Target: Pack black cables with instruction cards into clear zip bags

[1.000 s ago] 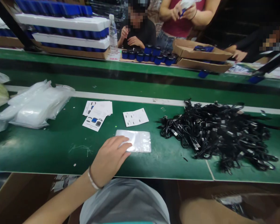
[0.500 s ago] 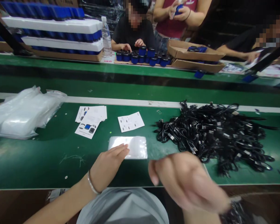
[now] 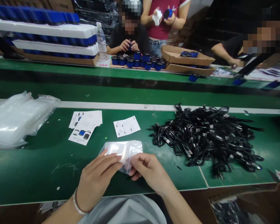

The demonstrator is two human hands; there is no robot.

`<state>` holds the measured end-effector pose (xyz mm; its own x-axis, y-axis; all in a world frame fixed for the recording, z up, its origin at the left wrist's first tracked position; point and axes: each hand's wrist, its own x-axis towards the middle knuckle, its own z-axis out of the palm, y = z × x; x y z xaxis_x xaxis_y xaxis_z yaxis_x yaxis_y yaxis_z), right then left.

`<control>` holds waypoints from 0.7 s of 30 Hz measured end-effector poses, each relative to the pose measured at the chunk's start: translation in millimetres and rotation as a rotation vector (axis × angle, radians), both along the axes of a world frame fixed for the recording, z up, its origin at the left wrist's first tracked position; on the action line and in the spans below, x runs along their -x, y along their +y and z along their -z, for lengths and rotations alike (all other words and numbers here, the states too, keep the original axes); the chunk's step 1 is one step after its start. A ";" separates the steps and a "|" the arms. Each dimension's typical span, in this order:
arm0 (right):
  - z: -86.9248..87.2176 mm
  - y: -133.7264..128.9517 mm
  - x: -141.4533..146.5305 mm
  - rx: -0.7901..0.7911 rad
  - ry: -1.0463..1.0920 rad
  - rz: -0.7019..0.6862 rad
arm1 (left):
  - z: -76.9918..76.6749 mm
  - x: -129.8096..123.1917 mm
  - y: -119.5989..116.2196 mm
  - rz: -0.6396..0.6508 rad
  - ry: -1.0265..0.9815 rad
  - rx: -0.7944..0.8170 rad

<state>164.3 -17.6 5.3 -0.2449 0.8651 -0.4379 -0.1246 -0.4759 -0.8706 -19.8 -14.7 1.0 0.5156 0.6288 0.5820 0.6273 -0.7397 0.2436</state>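
Note:
A small clear zip-top plastic bag [image 3: 122, 152] is held just above the green workbench [image 3: 32, 168], in front of me. My left hand [image 3: 98, 177], with a bracelet at the wrist, pinches its lower left edge. My right hand [image 3: 149, 171] pinches the lower right side, near the zip. To the right lies a tangled pile of black cables [image 3: 207, 140]. Beyond the bag are a small stack of printed cards [image 3: 84, 127] and a single printed card [image 3: 126, 126], neither touching my hands.
A heap of clear plastic bags [image 3: 18, 119] lies at the left of the bench. Across a second green belt, co-workers handle blue-and-black cylindrical items [image 3: 137, 60] near cardboard trays [image 3: 188, 56] and a water bottle [image 3: 101, 42]. A box [image 3: 233, 208] stands below the bench's right edge.
My right hand has come in from the lower right and taken hold of the bag. The bag has risen off the bench and crumpled between both hands. The view has tilted slightly.

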 end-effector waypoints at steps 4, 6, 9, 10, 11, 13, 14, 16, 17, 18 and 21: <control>-1.7 -4.2 3.6 -0.055 -0.072 -0.034 | -6.0 6.3 -12.3 -0.027 0.080 0.156; -1.6 -7.2 5.9 -0.104 -0.140 -0.031 | -10.3 8.2 -19.5 -0.113 0.071 0.304; -1.7 -9.7 11.7 -0.141 -0.136 -0.060 | -17.0 7.5 -26.6 -0.208 -0.073 0.527; -2.0 -9.9 14.0 -0.125 -0.100 -0.075 | -19.1 6.6 -27.3 -0.208 -0.122 0.587; -2.5 -9.8 16.1 -0.102 -0.056 -0.091 | -21.0 5.6 -27.3 -0.199 -0.163 0.637; -3.8 -9.2 19.4 -0.051 0.028 -0.117 | -24.2 4.2 -26.0 -0.185 -0.227 0.710; -4.6 -8.8 20.3 -0.033 0.061 -0.128 | -25.5 4.0 -25.3 -0.185 -0.250 0.741; -6.3 -8.4 20.9 -0.017 0.099 -0.149 | -27.4 4.5 -24.6 -0.177 -0.278 0.797; -7.1 -8.5 20.9 -0.013 0.110 -0.155 | -28.1 5.0 -24.8 -0.169 -0.285 0.825; -7.8 -9.0 21.0 -0.014 0.116 -0.155 | -28.7 5.5 -25.2 -0.163 -0.292 0.855; -9.9 -12.0 22.0 -0.109 0.050 -0.162 | -30.4 5.7 -26.9 -0.173 -0.304 0.921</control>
